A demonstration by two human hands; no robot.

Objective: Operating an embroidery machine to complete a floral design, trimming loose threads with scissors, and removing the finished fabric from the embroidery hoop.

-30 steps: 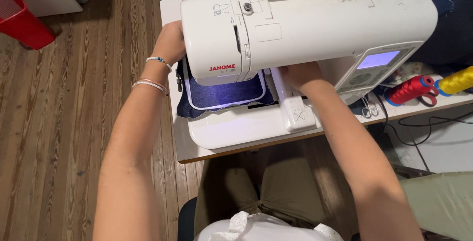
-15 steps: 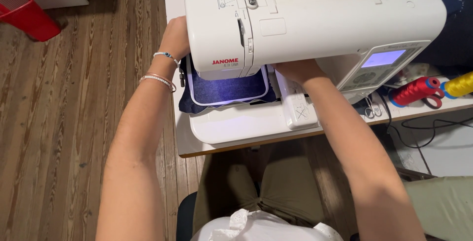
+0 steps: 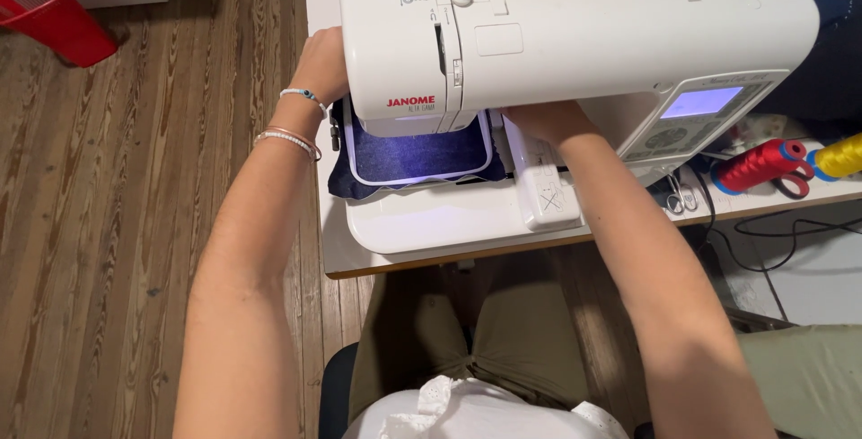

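Wooden floor, white table point(image 3: 334, 250), both hands point(image 3: 320, 66) half-hidden beneath sewing machine point(image 3: 575, 35) beside hooped denim point(image 3: 415, 153), grips unclear.

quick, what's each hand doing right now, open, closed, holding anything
Left hand: fingers hidden behind the sewing machine; cannot be told.
Right hand: reaches under the machine; grip cannot be told.

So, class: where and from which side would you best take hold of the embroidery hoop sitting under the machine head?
Probably by the hoop's exposed front rim, coming from the person's side. The sewing machine head covers its back part, the left hand is at its left edge, and the carriage arm adjoins its right.
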